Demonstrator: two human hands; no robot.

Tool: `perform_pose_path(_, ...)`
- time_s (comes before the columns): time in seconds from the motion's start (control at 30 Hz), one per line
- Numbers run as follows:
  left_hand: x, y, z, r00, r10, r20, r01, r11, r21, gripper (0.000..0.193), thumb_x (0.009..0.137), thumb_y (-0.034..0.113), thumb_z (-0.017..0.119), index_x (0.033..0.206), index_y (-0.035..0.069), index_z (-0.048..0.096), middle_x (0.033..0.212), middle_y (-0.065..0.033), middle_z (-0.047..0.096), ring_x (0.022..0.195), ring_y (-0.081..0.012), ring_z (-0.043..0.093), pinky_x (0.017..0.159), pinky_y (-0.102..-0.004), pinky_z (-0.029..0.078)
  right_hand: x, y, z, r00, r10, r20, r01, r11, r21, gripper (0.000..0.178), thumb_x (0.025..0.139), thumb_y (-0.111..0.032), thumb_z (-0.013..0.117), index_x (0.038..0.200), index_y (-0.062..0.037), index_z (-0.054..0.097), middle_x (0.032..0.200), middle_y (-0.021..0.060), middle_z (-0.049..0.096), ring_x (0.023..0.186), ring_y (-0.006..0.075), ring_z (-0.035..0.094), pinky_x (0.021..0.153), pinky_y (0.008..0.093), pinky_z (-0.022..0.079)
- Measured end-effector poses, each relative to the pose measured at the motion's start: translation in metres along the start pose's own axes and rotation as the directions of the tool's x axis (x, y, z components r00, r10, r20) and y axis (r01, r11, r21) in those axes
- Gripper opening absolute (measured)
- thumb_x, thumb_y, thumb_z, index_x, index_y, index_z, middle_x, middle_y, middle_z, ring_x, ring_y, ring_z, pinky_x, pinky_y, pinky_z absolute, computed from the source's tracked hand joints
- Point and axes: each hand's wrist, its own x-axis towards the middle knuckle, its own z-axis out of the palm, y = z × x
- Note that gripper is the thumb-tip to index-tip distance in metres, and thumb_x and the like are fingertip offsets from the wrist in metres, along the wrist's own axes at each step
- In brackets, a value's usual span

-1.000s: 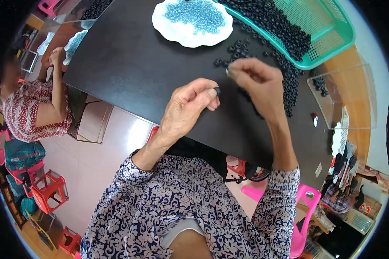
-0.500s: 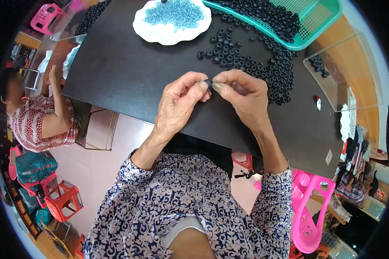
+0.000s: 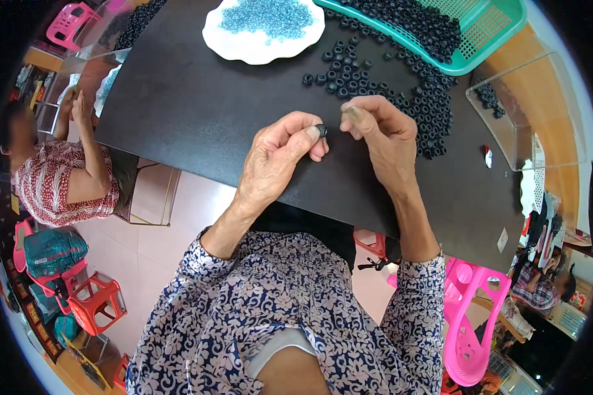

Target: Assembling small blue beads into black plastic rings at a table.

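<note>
Between thumb and index finger, my left hand (image 3: 284, 143) pinches a small black ring-shaped piece (image 3: 321, 130) with its opening turned to the right. A short way to the right, apart from that piece, my right hand (image 3: 383, 131) is closed in a pinch. Whatever its fingertips hold, if anything, is too small to make out. Many like black ring-shaped pieces (image 3: 428, 118) lie loose on the dark table (image 3: 178, 105) beyond and right of my right hand. A white scalloped plate (image 3: 257, 54) at the far side bears a pile of small clear bluish pieces (image 3: 267, 18).
A green perforated basket (image 3: 451, 68) with more black pieces stands at the far right. Beside it is a clear plastic bin (image 3: 530, 125). At the left, a co-worker in a red patterned top (image 3: 62, 181) sits with raised hands. A pink chair (image 3: 471, 342) stands at lower right.
My right hand has drawn away to the right from the black piece in my left hand. My left hand stays nearly in place. The co-worker's hands have come together.
</note>
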Motion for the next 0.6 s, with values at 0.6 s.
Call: perform_pose_path(0.6,0.002,-0.001,0.001,1.000,0.007,0.003,-0.008,0.997,0.073,0.017,0.096,0.012,0.053,0.096,-0.002,0.062,0.081,-0.0029,0.062,0.076,-0.0081,0.057,0.074,-0.0231,0.048,0.061,-0.022,-0.117,0.946,-0.166,0.280,0.320,0.314,-0.894,0.018,0.081,-0.008,0.067,0.097,0.0010,0.068,0.077,0.0144,0.068,0.068,0.0210,0.066,0.066,0.0305,0.051)
